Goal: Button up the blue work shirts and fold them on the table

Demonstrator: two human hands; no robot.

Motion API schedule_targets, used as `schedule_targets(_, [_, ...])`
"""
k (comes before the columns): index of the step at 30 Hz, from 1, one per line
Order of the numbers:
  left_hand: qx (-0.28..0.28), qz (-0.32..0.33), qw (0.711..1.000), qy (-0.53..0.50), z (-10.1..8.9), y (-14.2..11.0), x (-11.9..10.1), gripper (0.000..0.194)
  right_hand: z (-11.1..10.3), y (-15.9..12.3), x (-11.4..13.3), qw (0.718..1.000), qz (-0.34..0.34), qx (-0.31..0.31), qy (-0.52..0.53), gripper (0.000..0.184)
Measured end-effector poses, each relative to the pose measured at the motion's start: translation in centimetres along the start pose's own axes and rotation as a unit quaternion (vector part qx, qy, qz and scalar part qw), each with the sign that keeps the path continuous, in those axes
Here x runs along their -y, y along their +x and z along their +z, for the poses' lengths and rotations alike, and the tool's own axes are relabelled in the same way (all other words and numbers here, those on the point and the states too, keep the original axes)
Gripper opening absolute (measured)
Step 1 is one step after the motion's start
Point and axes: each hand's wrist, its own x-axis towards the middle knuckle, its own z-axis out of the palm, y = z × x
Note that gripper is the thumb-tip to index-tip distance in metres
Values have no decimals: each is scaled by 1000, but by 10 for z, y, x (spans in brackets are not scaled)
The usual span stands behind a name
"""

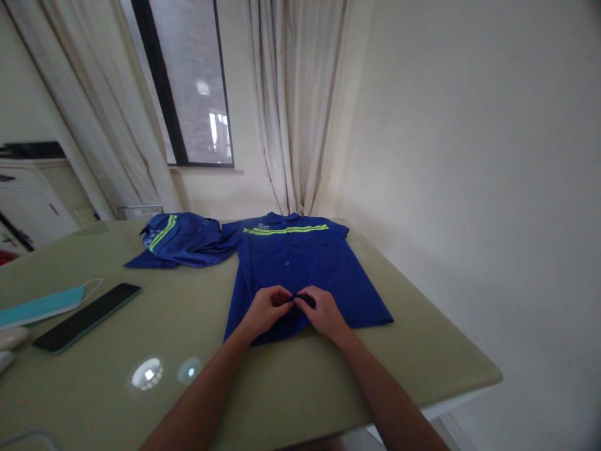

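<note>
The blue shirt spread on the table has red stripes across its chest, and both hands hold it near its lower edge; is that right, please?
Not quite: in the head view, the stripes across the chest of the blue shirt are yellow-green, not red. The shirt is spread on the table, with the left hand and right hand holding it near its lower edge.

White print (pixel 263 227) on blue shirt (pixel 307 257): too small, blurred to read.

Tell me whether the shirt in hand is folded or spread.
Spread: the blue shirt lies front up, sleeves out, collar and chest stripes showing; left hand and right hand hold its front.
</note>
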Motion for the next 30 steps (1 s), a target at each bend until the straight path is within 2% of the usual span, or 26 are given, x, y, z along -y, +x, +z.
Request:
schedule_targets(3, [1,8,1000,-2,2,-1,-1,27,0,0,-1,1000,3,7,-6,10])
schedule_targets(10, [-25,11,997,67,1,-3,-3,25,0,1,-1,999,-8,5,43,15])
schedule_targets(17, [5,24,998,55,1,-4,-4,20,-2,0,0,999,3,13,47,13])
schedule_targets(23, [13,48,995,91,4,-6,-7,15,-2,-1,3,999,12,16,38,12])
schedule_targets(30, [-5,94,983,155,7,-7,-8,11,3,-2,-9,999,35,-2,18,10])
